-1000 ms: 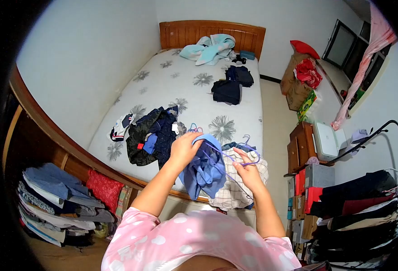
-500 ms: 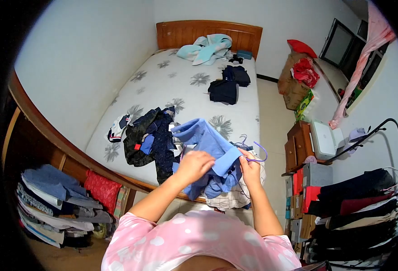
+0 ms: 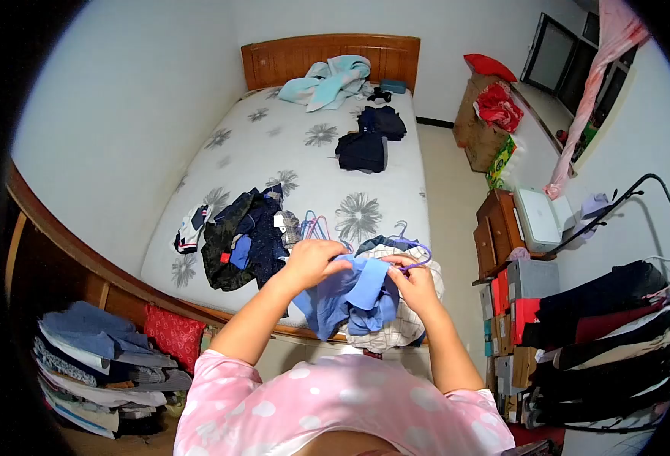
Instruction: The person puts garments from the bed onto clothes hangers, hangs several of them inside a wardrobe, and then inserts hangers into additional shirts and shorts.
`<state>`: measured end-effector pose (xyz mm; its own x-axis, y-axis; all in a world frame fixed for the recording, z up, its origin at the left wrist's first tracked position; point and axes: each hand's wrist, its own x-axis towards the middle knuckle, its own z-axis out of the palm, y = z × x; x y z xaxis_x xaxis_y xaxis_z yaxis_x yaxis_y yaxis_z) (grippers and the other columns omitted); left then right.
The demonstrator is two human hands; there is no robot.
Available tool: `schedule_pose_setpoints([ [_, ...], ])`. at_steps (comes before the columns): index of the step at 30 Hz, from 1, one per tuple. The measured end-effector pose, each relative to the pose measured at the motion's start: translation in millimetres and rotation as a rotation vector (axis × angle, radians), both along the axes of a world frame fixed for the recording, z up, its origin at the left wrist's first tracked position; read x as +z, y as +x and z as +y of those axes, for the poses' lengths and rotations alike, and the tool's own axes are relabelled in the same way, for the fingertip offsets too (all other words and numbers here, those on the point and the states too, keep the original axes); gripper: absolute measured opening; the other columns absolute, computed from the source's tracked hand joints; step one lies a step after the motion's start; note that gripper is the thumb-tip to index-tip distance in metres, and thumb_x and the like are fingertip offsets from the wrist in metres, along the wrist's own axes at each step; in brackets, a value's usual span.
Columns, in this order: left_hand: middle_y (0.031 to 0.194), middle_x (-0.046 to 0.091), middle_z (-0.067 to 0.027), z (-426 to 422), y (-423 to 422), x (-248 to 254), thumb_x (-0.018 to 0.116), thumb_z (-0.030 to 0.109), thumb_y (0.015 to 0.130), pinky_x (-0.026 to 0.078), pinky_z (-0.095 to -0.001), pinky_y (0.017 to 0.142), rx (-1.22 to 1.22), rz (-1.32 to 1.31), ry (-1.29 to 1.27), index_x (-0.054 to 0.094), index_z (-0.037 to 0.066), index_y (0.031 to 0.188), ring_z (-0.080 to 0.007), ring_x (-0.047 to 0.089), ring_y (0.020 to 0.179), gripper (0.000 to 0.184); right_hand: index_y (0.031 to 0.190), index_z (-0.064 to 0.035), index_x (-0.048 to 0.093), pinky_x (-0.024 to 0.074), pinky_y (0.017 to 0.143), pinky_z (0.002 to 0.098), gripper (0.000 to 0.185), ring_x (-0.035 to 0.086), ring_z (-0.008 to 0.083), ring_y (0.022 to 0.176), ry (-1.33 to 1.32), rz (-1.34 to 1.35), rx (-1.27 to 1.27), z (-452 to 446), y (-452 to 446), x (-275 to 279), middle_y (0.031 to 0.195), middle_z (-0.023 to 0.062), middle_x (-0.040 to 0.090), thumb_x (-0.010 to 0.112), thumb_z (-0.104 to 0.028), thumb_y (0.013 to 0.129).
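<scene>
A blue garment (image 3: 354, 292) hangs bunched between my hands over the near edge of the bed. My left hand (image 3: 316, 262) is closed on its left part. With closed fingers, my right hand (image 3: 412, 283) grips the garment's right side beside a purple hanger (image 3: 417, 254), whose hook sticks out to the right. Most of the hanger is hidden by the cloth and my hand. Under the garment and to its right lies a white checked garment (image 3: 403, 330). More hangers (image 3: 316, 226) lie on the bed beyond my left hand.
On the bed (image 3: 274, 163) are a dark clothes pile (image 3: 244, 232), folded dark clothes (image 3: 361, 152) and a light blue blanket (image 3: 327, 82). Stacked clothes (image 3: 99, 365) fill a shelf at lower left. A rack of hanging clothes (image 3: 616, 349) and several boxes stand at right.
The blue garment was turned and spread wider half a second ago; now it is lower and bunched. My left hand has moved up onto it. The view has shifted slightly.
</scene>
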<state>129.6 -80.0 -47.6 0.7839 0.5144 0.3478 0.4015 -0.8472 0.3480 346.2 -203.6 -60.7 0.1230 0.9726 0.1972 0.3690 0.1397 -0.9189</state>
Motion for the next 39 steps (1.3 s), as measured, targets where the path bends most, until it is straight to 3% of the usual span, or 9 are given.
schedule_pose_setpoints([
  [6, 0.083, 0.064, -0.0152, -31, 37, 3, 0.067, 0.064, 0.062, 0.048, -0.0408, 0.066, 0.052, -0.025, -0.122, 0.055, 0.009, 0.102, -0.0331, 0.063, 0.077, 0.069, 0.107, -0.0026, 0.051, 0.0339, 0.099, 0.0412, 0.036, 0.043, 0.0333, 0.116, 0.323, -0.3, 0.0, 14, -19, -4, 0.124, 0.0183, 0.043, 0.047, 0.002, 0.071],
  [13, 0.075, 0.064, -0.0133, -19, 34, 2, 0.071, 0.057, 0.063, 0.049, -0.0395, 0.063, 0.099, -0.097, -0.082, 0.057, 0.01, 0.096, -0.0323, 0.063, 0.073, 0.06, 0.121, 0.0042, 0.043, 0.0303, 0.103, 0.0368, 0.044, 0.039, 0.0307, 0.12, 0.279, -0.067, 0.139, 24, -14, 7, 0.128, 0.0167, 0.04, 0.045, -0.003, 0.077],
  [17, 0.08, 0.066, -0.0115, -5, 14, 1, 0.073, 0.049, 0.065, 0.05, -0.0357, 0.065, 0.263, -0.193, -0.141, 0.063, 0.009, 0.09, -0.0297, 0.064, 0.074, 0.047, 0.115, 0.0032, 0.05, 0.0343, 0.098, 0.0341, 0.033, 0.047, 0.027, 0.113, 0.286, -0.082, 0.061, 24, 21, 15, 0.116, 0.0147, 0.051, 0.051, -0.014, 0.087],
  [19, 0.079, 0.066, -0.0109, 5, -3, 1, 0.074, 0.044, 0.066, 0.05, -0.0331, 0.066, 0.35, -0.309, -0.218, 0.063, 0.008, 0.089, -0.0284, 0.065, 0.074, 0.044, 0.105, 0.0024, 0.055, 0.0388, 0.093, 0.031, 0.028, 0.054, 0.0208, 0.101, 0.203, 0.072, -0.149, 28, 43, -9, 0.104, 0.0122, 0.058, 0.044, -0.02, 0.094],
  [22, 0.079, 0.064, -0.0089, 20, -25, -3, 0.076, 0.035, 0.068, 0.048, -0.0302, 0.066, 0.406, -0.479, -0.237, 0.062, 0.005, 0.089, -0.0222, 0.063, 0.073, 0.04, 0.097, 0.0005, 0.054, 0.0462, 0.077, 0.0252, 0.028, 0.057, 0.0145, 0.082, 0.068, 0.734, -0.413, 33, 67, -53, 0.09, 0.0097, 0.06, 0.039, -0.022, 0.097],
  [26, 0.08, 0.061, -0.0062, 31, -37, -1, 0.076, 0.032, 0.069, 0.046, -0.028, 0.068, 0.416, -0.581, -0.27, 0.058, 0.005, 0.091, -0.0171, 0.058, 0.072, 0.039, 0.095, -0.002, 0.052, 0.046, 0.061, 0.0199, 0.023, 0.055, 0.0103, 0.068, 0.023, 0.896, -0.408, 44, 61, -119, 0.082, 0.0076, 0.06, 0.042, -0.022, 0.096],
  [29, 0.081, 0.059, -0.0049, 35, -36, -3, 0.076, 0.03, 0.07, 0.045, -0.0264, 0.069, 0.384, -0.658, -0.284, 0.056, 0.004, 0.094, -0.0143, 0.056, 0.074, 0.04, 0.097, -0.0017, 0.055, 0.0464, 0.065, 0.0213, 0.019, 0.057, 0.0112, 0.072, -0.051, 0.932, -0.396, 53, 30, -161, 0.084, 0.0068, 0.062, 0.048, -0.019, 0.092],
  [36, 0.086, 0.055, -0.0017, 38, -39, -1, 0.076, 0.025, 0.074, 0.042, -0.0231, 0.073, 0.35, -0.763, -0.413, 0.053, 0.004, 0.098, -0.009, 0.05, 0.078, 0.04, 0.088, -0.0026, 0.069, 0.0365, 0.094, 0.034, 0.015, 0.045, 0.0214, 0.114, 0.019, 0.394, 0.213, 64, -19, -118, 0.129, 0.0114, 0.046, 0.061, -0.015, 0.084],
  [39, 0.089, 0.055, -0.0019, 38, -41, 1, 0.075, 0.025, 0.075, 0.042, -0.0235, 0.074, 0.316, -0.758, -0.401, 0.052, 0.003, 0.1, -0.0089, 0.05, 0.08, 0.041, 0.09, -0.007, 0.069, 0.0368, 0.094, 0.0338, 0.014, 0.045, 0.0205, 0.115, 0.088, 0.2, 0.29, 73, -30, -109, 0.129, 0.0111, 0.046, 0.063, -0.017, 0.083],
])
